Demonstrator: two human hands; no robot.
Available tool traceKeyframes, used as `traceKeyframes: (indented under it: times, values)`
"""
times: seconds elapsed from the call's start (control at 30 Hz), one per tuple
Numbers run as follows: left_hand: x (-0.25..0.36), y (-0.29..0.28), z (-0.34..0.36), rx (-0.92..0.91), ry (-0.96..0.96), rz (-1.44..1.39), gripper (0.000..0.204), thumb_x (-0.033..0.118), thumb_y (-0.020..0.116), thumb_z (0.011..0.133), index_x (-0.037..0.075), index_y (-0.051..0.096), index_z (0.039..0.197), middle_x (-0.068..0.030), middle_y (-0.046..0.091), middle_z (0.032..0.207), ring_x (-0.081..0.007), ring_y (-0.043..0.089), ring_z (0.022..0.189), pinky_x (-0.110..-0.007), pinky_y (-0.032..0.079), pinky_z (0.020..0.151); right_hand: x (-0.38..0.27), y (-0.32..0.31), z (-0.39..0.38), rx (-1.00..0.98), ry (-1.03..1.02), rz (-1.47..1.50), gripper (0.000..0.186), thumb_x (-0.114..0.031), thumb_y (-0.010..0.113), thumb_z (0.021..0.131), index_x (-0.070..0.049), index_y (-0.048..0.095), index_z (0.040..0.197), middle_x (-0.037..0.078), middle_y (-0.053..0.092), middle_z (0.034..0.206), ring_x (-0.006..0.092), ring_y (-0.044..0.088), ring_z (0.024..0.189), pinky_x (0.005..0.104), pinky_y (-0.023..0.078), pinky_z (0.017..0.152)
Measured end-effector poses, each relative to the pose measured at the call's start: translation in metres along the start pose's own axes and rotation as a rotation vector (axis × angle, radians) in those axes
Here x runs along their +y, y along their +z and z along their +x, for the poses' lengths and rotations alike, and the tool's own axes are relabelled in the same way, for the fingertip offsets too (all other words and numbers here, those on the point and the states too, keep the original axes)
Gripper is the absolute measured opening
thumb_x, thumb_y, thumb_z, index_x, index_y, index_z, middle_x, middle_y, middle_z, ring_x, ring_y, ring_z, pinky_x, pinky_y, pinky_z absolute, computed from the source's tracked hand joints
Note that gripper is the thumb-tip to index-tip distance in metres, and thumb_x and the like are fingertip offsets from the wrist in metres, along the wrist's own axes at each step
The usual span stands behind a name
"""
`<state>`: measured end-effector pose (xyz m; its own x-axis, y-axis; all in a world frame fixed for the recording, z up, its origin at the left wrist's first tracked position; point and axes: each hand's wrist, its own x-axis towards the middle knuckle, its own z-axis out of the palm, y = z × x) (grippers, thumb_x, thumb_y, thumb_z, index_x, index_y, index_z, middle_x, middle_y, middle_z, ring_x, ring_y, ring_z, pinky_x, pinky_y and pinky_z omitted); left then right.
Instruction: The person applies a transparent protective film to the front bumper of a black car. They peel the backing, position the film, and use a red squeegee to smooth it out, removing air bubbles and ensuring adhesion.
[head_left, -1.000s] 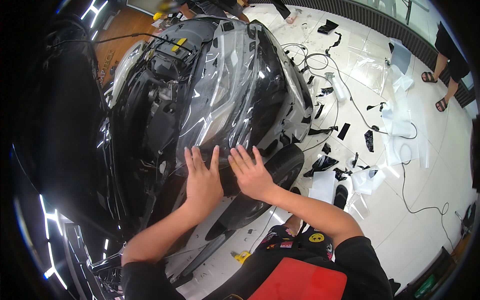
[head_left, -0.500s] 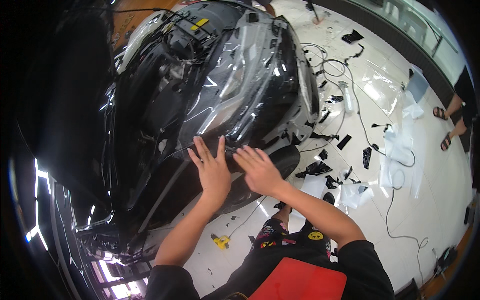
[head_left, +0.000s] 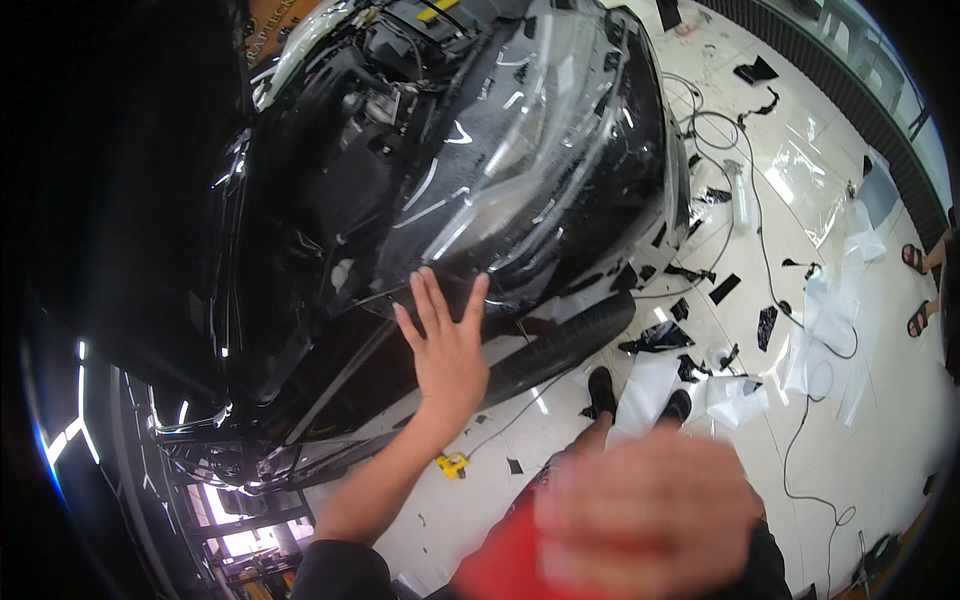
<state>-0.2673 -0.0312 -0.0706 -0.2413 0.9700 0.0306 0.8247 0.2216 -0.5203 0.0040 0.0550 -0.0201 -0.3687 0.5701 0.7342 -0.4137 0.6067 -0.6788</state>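
My left hand [head_left: 446, 355] lies with spread fingers on a clear glossy film [head_left: 480, 190] that covers the headlight [head_left: 500, 165] and front corner of a black car. Its fingertips rest near the film's lower edge, by the seam above the front wheel [head_left: 560, 345]. My right hand [head_left: 650, 510] is raised close in front of my body, off the car. It is strongly blurred, so whether it holds anything is hidden. Next to it, partly covered, is a red patch [head_left: 500, 560] at my chest.
The engine bay [head_left: 380, 120] lies open, left of the headlight. Black film scraps [head_left: 655, 338], white backing sheets [head_left: 830, 320], a clear spray bottle [head_left: 739, 195] and a looping cable [head_left: 765, 250] lie on the tiles. A yellow tool [head_left: 452, 466] sits below the car. Another person's sandalled feet [head_left: 916, 290] are at right.
My right hand has left the film beside my left hand and come back toward my body. My left hand stays on the film. The whole view has shifted somewhat.
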Motion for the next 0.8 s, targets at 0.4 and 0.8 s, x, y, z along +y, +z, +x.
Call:
traceKeyframes:
  times: [0.4,0.8]
  values:
    - [-0.016,0.03,-0.006,0.054,0.039,-0.097,0.075,0.018,0.058,0.09,0.01,0.04,0.162,-0.0377,0.018,0.168,-0.0501,0.012,0.16,-0.066,0.003,0.126,0.169,0.184,0.03,0.36,0.076,-0.688,0.037,-0.01,0.062,0.086,-0.016,0.077,0.119,0.009,0.074,0.114,0.0294,0.07,0.097,0.0425,0.052,0.087]
    - [-0.016,0.056,-0.02,0.03,0.071,-0.265,0.079,0.022,0.058,0.092,0.008,0.032,0.165,-0.0342,0.016,0.171,-0.0493,0.009,0.161,-0.066,0.001,0.126,0.122,0.215,0.027,0.301,0.238,-0.549,0.039,-0.003,0.065,0.077,-0.012,0.079,0.112,0.011,0.076,0.107,0.0306,0.073,0.096,0.0395,0.055,0.083]
